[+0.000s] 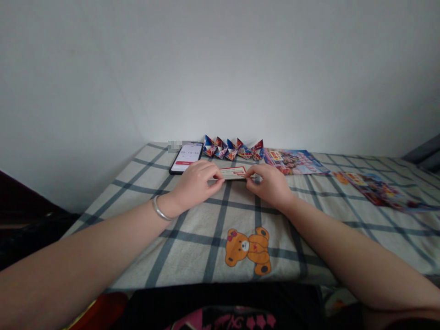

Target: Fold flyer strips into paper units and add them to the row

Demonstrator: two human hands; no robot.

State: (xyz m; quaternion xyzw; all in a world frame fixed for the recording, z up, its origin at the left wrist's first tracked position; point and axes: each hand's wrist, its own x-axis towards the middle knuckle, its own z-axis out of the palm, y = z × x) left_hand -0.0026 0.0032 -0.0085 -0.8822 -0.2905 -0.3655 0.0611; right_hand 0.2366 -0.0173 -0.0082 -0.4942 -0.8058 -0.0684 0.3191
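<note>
- On the checked cloth [189, 247], near its wall-side edge, a small folded paper [233, 173] lies between the two hands.
- The left hand [197, 183] pinches the paper's left end between thumb and fingers; the right hand [270, 183] pinches its right end likewise, probably to keep it flat and level.
- The paper's long axis runs left to right, across the person's front, one short end towards each hand; its finer folds are too small to make out.
- The phone [187, 156] lies screen up beyond the left hand, perhaps so its timer can be read.
- Folded paper shapes [233, 149] stand in a row along the wall, seemingly to leave the front free.
- Right of them lies a printed sheet [299, 161].
</note>
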